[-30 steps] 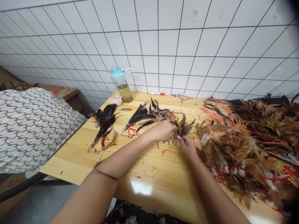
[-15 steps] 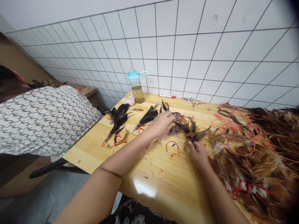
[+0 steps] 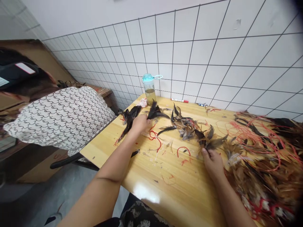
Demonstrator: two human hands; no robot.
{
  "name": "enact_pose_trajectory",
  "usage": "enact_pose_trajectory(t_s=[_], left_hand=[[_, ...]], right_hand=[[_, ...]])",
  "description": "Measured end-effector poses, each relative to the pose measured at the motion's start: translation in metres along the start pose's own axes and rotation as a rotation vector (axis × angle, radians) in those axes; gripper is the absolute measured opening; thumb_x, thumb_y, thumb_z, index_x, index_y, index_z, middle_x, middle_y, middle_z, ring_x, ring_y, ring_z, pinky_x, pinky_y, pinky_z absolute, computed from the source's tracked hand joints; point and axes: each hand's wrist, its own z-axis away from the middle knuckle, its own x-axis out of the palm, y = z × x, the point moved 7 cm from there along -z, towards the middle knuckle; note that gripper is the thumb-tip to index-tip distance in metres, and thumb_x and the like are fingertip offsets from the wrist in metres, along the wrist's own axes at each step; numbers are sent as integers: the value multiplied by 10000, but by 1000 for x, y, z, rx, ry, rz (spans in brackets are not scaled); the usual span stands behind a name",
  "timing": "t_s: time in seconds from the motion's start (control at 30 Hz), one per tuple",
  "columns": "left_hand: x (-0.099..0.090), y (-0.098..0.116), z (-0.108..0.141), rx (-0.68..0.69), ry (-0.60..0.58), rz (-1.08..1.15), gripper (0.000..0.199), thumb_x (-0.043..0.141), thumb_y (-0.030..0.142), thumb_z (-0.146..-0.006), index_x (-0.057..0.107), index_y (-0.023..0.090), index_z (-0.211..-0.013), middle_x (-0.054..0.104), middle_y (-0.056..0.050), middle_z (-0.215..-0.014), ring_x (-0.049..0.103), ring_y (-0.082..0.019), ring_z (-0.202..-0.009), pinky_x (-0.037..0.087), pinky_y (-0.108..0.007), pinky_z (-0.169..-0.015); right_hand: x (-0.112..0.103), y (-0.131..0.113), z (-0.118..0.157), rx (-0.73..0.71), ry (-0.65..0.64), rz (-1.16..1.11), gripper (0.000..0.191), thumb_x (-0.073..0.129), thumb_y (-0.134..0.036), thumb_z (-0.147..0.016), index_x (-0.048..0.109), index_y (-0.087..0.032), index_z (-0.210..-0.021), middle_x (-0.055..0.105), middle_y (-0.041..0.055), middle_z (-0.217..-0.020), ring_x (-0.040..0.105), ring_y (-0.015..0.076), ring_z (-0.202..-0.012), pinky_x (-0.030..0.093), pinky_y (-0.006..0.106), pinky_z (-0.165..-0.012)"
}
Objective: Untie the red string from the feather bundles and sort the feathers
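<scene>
My left hand (image 3: 141, 123) is closed on a small bunch of black feathers (image 3: 155, 111) at the left part of the wooden table (image 3: 151, 173). My right hand (image 3: 211, 159) pinches the base of a dark brown feather bunch (image 3: 209, 138), whose tips fan upward. Between the hands lies a loose heap of curled brown and grey feathers (image 3: 187, 127). More black feathers (image 3: 129, 118) rest just left of my left hand. Pieces of red cord (image 3: 183, 148) lie in front of the heap.
A bottle with a teal lid (image 3: 149, 90) and a red-and-white marker (image 3: 180, 100) stand and lie near the tiled wall. Tangled red string (image 3: 251, 132) and a large brown feather pile (image 3: 262, 176) cover the right side. At left sits a person in a patterned top (image 3: 63, 116).
My left hand has moved left from the middle heap to the black feathers and now holds some. My right hand still holds its bunch. The view has shifted left.
</scene>
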Motion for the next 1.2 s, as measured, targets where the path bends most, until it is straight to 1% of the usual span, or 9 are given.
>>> enact_pose_trajectory(t_s=[0.1, 0.2, 0.33, 0.43, 0.53, 0.7, 0.83, 1.03, 1.2], left_hand=[[-23, -29, 4, -133, 93, -1, 303, 480, 349, -881, 612, 149, -1066, 702, -185, -1020, 657, -303, -957, 476, -360, -787], [-32, -41, 12, -163, 115, -30, 327, 535, 347, -860, 595, 144, -1109, 681, -184, -1061, 635, -310, -990, 479, -373, -818], [-42, -7, 24, 45, 288, 12, 307, 558, 304, -861, 609, 167, -1131, 627, -152, -1160, 569, -298, -1102, 453, -378, -933], [-34, 33, 25, 269, 203, 107, 188, 545, 307, -874, 657, 207, -986, 640, -101, -1086, 582, -260, -1064, 463, -344, -901], [-24, 47, 15, 264, 145, 67, 169, 546, 277, -860, 658, 192, -953, 641, -116, -1057, 586, -277, -1044, 460, -360, -880], [-1, 28, -13, 93, 92, -24, 362, 598, 285, -808, 611, 146, -1142, 600, -190, -1178, 534, -345, -1135, 449, -405, -915], [13, 6, -28, 41, 50, -31, 233, 538, 205, -833, 662, 139, -1018, 645, -192, -1107, 561, -328, -1105, 448, -390, -916], [1, -29, -37, -129, 160, -8, 330, 378, 163, -902, 610, 78, -1122, 626, -244, -1122, 584, -340, -1080, 468, -428, -866], [-1, -7, -31, 23, 147, 99, 258, 453, 261, -904, 639, 181, -1065, 659, -114, -1115, 588, -233, -1077, 443, -323, -930]], right_hand=[[-1, -3, 0, -19, 5, 0, 608, 371, -761, -791, 497, -223, -537, 549, 53, -515, 498, 187, -530, 357, 311, -520], [0, -2, 1, -13, 1, 9, 602, 374, -749, -796, 487, -223, -527, 571, 63, -528, 503, 187, -530, 363, 314, -528], [0, 1, 2, 10, 9, 14, 590, 375, -735, -796, 510, -217, -548, 582, 69, -545, 522, 197, -548, 376, 320, -544], [1, 1, 3, 14, -1, -11, 572, 387, -716, -800, 520, -214, -562, 574, 59, -544, 519, 193, -549, 383, 318, -546], [0, 1, 3, 6, 0, -17, 564, 400, -705, -807, 487, -219, -533, 534, 38, -509, 485, 174, -520, 365, 305, -522], [-2, 0, 1, 1, 15, -15, 586, 390, -735, -795, 494, -222, -532, 530, 43, -510, 486, 181, -527, 365, 313, -526], [1, 2, 1, 19, -9, -37, 588, 395, -729, -797, 526, -213, -550, 567, 57, -534, 509, 186, -543, 376, 313, -533], [0, 1, 1, 19, -4, -5, 562, 399, -695, -805, 492, -216, -525, 532, 43, -517, 488, 178, -541, 358, 310, -540], [0, 2, 1, 27, -11, -5, 513, 420, -648, -801, 463, -223, -516, 497, 25, -498, 463, 166, -515, 343, 303, -522]])
